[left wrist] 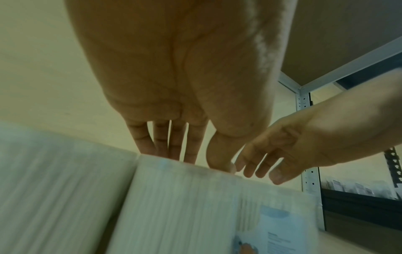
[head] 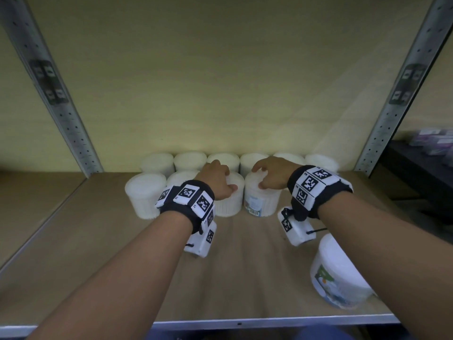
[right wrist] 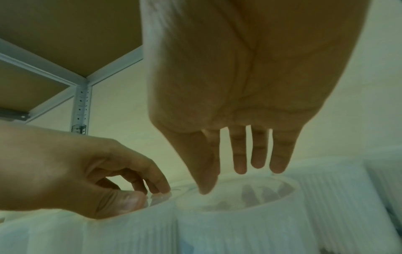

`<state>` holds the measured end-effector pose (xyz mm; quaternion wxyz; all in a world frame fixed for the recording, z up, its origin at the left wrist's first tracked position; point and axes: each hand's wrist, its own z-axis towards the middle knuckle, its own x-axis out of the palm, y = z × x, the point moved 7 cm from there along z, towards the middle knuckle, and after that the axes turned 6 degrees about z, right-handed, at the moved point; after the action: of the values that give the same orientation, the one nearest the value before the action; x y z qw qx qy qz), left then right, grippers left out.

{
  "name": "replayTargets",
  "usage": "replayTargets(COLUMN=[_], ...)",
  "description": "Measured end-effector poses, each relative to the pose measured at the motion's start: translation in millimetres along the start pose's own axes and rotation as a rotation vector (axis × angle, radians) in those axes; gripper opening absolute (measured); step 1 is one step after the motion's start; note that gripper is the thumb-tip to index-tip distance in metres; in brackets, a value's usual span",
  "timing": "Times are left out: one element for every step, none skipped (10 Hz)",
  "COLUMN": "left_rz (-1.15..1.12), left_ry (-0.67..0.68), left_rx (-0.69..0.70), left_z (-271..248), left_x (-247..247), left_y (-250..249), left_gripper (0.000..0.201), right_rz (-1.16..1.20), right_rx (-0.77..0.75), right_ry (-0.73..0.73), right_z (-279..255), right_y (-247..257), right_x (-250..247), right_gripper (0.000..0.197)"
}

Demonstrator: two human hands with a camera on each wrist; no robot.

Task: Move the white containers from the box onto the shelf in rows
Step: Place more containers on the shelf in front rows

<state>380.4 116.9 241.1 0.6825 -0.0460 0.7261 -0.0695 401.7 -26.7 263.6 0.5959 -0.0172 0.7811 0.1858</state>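
Tubs: white containers [head: 230,195] look light, hard, smooth; take them by the top rim.
Left hand [head: 217,181]: fingers straight, resting on the lid.
Right hand [head: 270,173]: fingers spread, loose above its tub [head: 261,200].

Upright white containers [head: 262,195] in two rows, apparently touching, on shelf [head: 98,231].

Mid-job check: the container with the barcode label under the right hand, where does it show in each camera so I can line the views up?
Head: barcode container, centre, front row, under the right hand.
Left wrist: lower right, its printed label facing the camera.
Right wrist: lower centre, clear lid below the fingertips.
Shared landmark: the left hand on the neighbouring container, seen in all three views.
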Motion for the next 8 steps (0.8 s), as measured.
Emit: replayTargets(left_rz=[-0.001,-0.003,0.003,0.001,-0.001,-0.004,-0.008,-0.016], left_ry=[-0.002,-0.008,-0.013,-0.018,-0.019,-0.017,-0.016,-0.018], left_rx=[0.001,0.001,0.001,0.004,0.006,0.005,0.004,0.006], left_z=[0.2,0.4,0.7,1.4,1.6,1.7,1.9,1.7], left_x=[-0.3,-0.2,0.4,0.4,0.5,1.5,1.8,1.7], left_y=[0.2,0.4,0.6,0.7,0.9,1.7,2.0,1.7], left_gripper=[0.057,0.057,0.057,0.057,0.057,0.057,0.057,0.057], right_rz=[-0.088,-0.13,-0.143,-0.15,-0.121,-0.065,-0.012,0.002], right_rx=[0.032,0.066,0.071,0.066,0.049,0.013,-0.007,0.01], right_ry=[-0.039,-0.015,-0.016,-0.006,0.027,0.068,0.064,-0.028], right_z=[-1.2,-0.3,1.6,0.6,0.6,-1.0,-2.7,-0.9], right_y=[-0.7,-2.2,-2.2,-1.5,-1.1,0.0,1.4,1.6], right_x=[-1.9,2.8,4.9,5.3,5.8,4.9,3.0,-2.6], right_gripper=[0.058,0.064,0.065,0.065,0.064,0.061,0.06,0.051])
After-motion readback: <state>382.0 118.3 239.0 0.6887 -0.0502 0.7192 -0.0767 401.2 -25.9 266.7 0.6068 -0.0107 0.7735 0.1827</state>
